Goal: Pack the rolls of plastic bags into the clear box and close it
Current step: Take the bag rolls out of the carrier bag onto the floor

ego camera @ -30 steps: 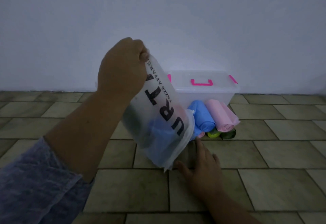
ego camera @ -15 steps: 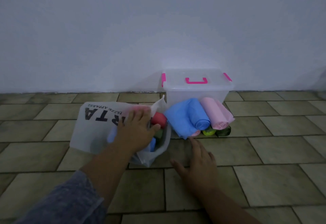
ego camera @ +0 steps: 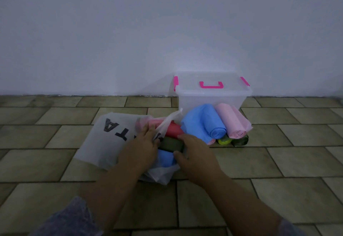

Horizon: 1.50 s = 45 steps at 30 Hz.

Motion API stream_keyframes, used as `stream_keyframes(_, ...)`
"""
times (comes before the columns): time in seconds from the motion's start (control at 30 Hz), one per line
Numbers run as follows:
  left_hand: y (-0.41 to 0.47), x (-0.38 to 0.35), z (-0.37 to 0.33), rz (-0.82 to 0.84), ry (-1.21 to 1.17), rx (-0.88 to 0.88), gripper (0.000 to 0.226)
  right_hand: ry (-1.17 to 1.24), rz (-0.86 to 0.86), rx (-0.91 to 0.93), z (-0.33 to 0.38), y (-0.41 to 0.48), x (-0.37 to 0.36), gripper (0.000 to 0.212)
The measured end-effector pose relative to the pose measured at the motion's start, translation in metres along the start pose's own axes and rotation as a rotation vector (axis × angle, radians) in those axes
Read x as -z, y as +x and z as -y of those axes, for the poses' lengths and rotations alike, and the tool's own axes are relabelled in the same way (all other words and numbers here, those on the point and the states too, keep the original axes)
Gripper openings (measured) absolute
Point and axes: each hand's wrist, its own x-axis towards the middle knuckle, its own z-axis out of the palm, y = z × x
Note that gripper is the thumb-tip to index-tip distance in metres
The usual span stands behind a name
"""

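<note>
A clear box (ego camera: 213,98) with pink latches and handle stands by the wall, lid on. Against its front lie a blue roll (ego camera: 204,122), a pink roll (ego camera: 232,122), a yellow-green roll (ego camera: 225,140) and a dark roll (ego camera: 241,141). A white printed bag (ego camera: 107,139) lies on the floor, mouth to the right. A red roll (ego camera: 172,129), a dark green roll (ego camera: 169,144) and a blue roll (ego camera: 165,158) stick out of it. My left hand (ego camera: 139,150) rests flat on the bag at its mouth. My right hand (ego camera: 194,156) grips the end of the dark green roll.
The floor is tan tiles (ego camera: 278,161) and a plain white wall (ego camera: 167,31) rises right behind the box. A pale pink roll (ego camera: 143,122) shows through the bag's plastic.
The bag came down from the air onto the floor with my left hand on it. My right hand left the floor and took hold of the dark green roll.
</note>
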Motion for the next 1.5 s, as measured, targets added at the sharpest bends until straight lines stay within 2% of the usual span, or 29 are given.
stream_keyframes(0.1,-0.002,-0.004,0.006,-0.073,0.132,-0.021,0.055,-0.068,0.137,-0.136,0.006,0.017,-0.006,0.048)
stream_keyframes(0.3,-0.009,-0.005,0.002,-0.173,-0.007,0.007,0.056,-0.243,0.257,-0.191,0.016,0.027,-0.004,0.038)
stream_keyframes(0.43,-0.013,-0.004,0.001,-0.219,-0.024,0.016,0.055,-0.271,0.344,-0.263,0.016,0.024,-0.003,0.049)
stream_keyframes(0.5,-0.014,-0.003,-0.001,-0.229,-0.036,0.028,0.054,-0.235,0.348,-0.302,0.018,0.021,-0.006,0.047)
stream_keyframes(0.7,-0.019,-0.002,-0.002,-0.260,-0.063,0.019,0.055,0.131,0.191,-0.460,0.014,0.017,-0.005,0.034)
stream_keyframes(0.9,-0.025,-0.002,-0.005,-0.320,-0.109,0.020,0.057,0.381,0.042,-0.384,0.013,0.012,-0.014,0.035)
stream_keyframes(1.1,-0.024,-0.003,-0.002,-0.315,-0.115,0.028,0.055,0.392,-0.130,-0.290,0.012,0.009,0.000,0.025)
stream_keyframes(1.2,-0.025,-0.002,-0.002,-0.311,-0.118,0.032,0.062,0.443,-0.216,-0.308,-0.004,-0.007,0.021,0.028)
stream_keyframes(1.3,-0.024,-0.002,-0.003,-0.310,-0.115,0.034,0.055,0.469,-0.402,-0.362,-0.031,-0.034,0.045,0.032)
stream_keyframes(1.4,-0.022,-0.003,-0.004,-0.295,-0.100,0.026,0.050,0.335,-0.624,-0.399,-0.059,-0.059,0.062,0.035)
stream_keyframes(1.5,-0.019,-0.004,-0.004,-0.295,-0.078,0.016,0.050,0.108,-0.643,-0.352,-0.073,-0.077,0.055,0.040)
